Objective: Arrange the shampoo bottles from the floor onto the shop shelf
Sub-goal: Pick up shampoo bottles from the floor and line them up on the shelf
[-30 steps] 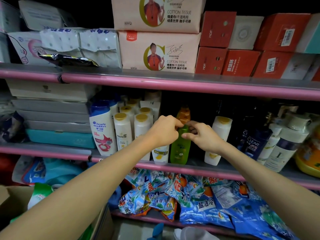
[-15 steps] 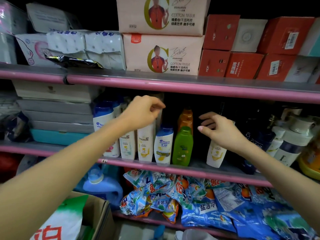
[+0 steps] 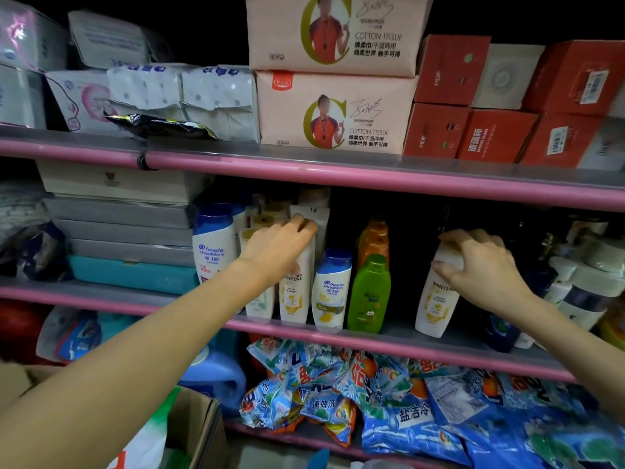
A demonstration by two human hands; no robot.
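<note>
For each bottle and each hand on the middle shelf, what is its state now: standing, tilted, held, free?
Left hand: fingers curled over the top of a white Pantene bottle, which stands upright.
Right hand: grips the cap of the right Pantene bottle, which is slightly tilted.
Small Head & Shoulders bottle: upright, free.
Green bottle: upright, free.
Orange bottle: upright behind the green one.
Large Head & Shoulders bottle: upright, free.

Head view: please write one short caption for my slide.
Both hands grip white Pantene bottles on the pink-edged shelf: left hand near the Head & Shoulders bottle, right hand beside the green bottle.
</note>
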